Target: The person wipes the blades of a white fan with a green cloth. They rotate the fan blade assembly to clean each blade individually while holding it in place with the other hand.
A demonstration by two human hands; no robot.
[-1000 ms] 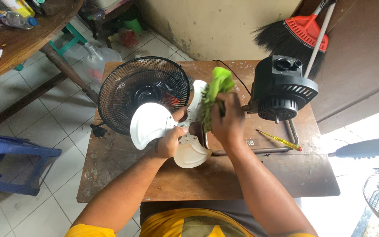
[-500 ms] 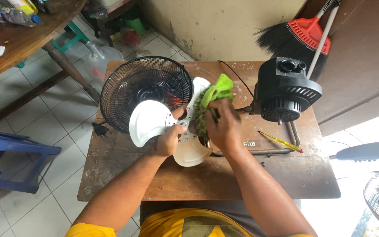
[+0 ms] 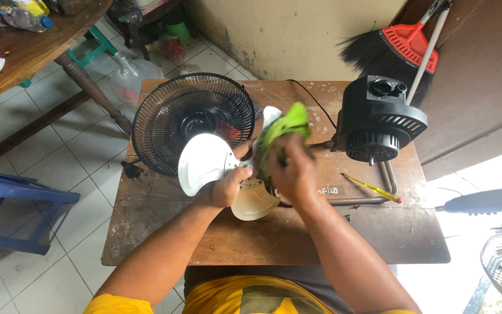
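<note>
My left hand point(image 3: 229, 186) grips the hub of a white three-bladed fan propeller point(image 3: 204, 161), held above a worn wooden table point(image 3: 274, 238). My right hand point(image 3: 291, 168) is closed on a bright green cloth point(image 3: 283, 125) and presses it against one of the blades near the hub. One blade points left, one points down toward me point(image 3: 254, 203), and the third is mostly hidden behind the cloth.
A black wire fan guard point(image 3: 192, 119) lies on the table's left side. The black fan motor housing point(image 3: 379, 122) sits at the right, with a yellow screwdriver point(image 3: 373, 188) and metal rod beside it. A red broom point(image 3: 402, 40) leans behind. A blue plastic stool point(image 3: 7, 209) stands at left.
My right hand with the green cloth has slid a little along the blade toward the hub. The left hand has kept its hold on the propeller.
</note>
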